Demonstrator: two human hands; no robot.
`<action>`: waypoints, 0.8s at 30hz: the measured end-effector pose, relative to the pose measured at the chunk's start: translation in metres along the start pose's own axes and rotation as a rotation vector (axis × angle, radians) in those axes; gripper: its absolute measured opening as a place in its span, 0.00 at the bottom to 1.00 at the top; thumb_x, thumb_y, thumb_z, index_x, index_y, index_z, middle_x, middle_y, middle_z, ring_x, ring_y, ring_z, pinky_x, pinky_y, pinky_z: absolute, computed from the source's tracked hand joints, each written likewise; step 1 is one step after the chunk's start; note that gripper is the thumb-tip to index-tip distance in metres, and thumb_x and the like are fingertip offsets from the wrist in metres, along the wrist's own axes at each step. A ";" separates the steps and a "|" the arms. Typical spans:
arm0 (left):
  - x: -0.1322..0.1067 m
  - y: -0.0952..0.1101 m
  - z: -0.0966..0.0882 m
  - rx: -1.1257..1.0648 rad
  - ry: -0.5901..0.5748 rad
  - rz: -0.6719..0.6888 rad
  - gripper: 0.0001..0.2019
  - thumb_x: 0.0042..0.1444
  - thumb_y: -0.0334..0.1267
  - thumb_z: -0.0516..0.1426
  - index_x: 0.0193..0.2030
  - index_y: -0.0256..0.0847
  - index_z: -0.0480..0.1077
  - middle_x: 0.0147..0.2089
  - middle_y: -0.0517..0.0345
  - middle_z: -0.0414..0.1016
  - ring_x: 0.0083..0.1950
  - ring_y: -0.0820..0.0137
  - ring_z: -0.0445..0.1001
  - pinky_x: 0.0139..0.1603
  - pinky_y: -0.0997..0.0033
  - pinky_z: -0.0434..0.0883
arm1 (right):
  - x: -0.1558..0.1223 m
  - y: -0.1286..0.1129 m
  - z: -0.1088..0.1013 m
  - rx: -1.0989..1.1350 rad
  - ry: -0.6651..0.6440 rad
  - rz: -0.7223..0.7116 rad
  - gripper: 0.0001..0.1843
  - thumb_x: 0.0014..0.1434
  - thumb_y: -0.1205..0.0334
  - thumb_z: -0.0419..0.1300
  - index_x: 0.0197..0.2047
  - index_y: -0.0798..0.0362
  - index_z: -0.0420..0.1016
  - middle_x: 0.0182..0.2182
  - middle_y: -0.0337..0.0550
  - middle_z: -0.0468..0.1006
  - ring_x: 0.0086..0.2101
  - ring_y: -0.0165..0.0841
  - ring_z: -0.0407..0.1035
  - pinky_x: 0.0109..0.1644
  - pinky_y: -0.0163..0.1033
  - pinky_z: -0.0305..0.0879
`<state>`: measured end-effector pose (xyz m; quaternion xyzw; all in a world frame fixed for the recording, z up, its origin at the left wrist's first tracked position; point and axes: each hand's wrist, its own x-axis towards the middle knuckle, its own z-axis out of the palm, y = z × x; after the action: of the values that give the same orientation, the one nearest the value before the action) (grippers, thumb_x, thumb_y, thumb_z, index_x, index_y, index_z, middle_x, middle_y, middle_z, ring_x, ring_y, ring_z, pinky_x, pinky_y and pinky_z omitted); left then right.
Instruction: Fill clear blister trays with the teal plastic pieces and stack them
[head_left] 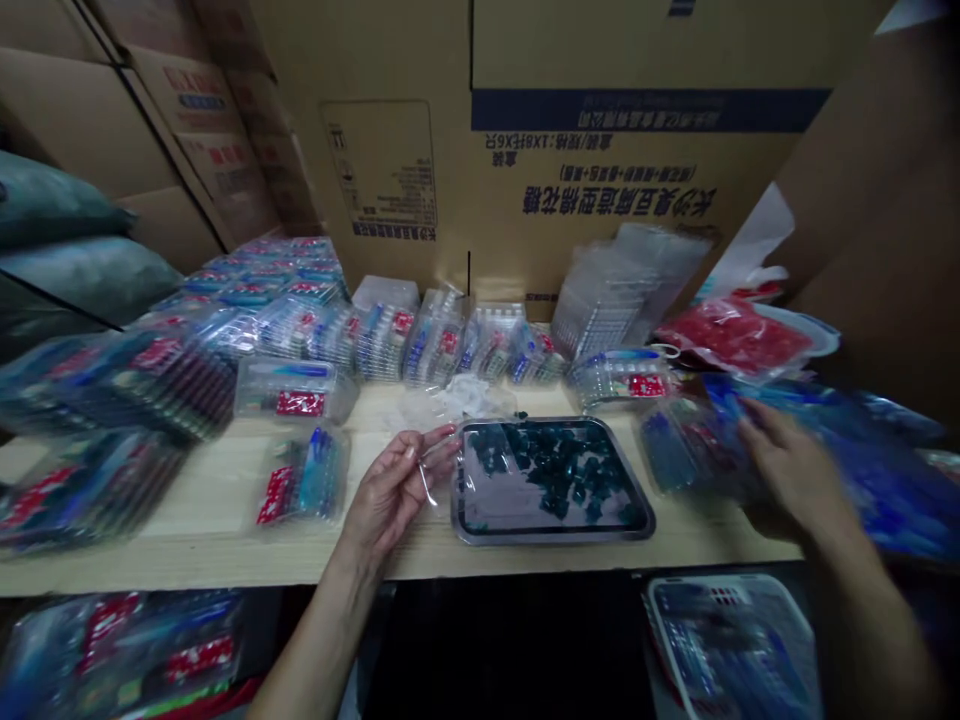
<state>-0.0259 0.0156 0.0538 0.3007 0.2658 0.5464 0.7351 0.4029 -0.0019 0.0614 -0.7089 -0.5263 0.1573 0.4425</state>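
Note:
My left hand (397,480) is closed at the fingertips on the edge of a thin clear plastic tray (429,480), whose outline is hard to see. Beside it lies a dark-rimmed shallow tray (555,535) with several dark green, glossy small pieces (562,465) in it. To the right, my right hand (787,460) is smeared by motion, its fingers together at a blue item (724,398) whose kind I cannot make out. Just left of that hand sits a clear pack (671,445) with blue and red contents.
Stacks of filled clear packs (150,370) line the table's left and back. Empty clear trays (611,290) stand before a large carton (390,70). Red packets (739,335) and a heap of blue items (885,480) lie right. Below the table edge is a white-rimmed basket (664,610).

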 end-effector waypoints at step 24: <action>0.006 -0.033 -0.005 0.393 0.445 -0.146 0.38 0.37 0.40 0.71 0.56 0.40 0.64 0.38 0.53 0.80 0.30 0.70 0.77 0.31 0.73 0.71 | -0.145 -0.135 0.176 -0.156 -0.583 -0.744 0.29 0.58 0.69 0.54 0.64 0.54 0.63 0.56 0.54 0.70 0.51 0.42 0.65 0.54 0.48 0.66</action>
<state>-0.0065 0.0149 0.0260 0.2904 0.5418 0.4827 0.6238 0.1421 -0.0414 0.0345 -0.4296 -0.8568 0.1406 0.2483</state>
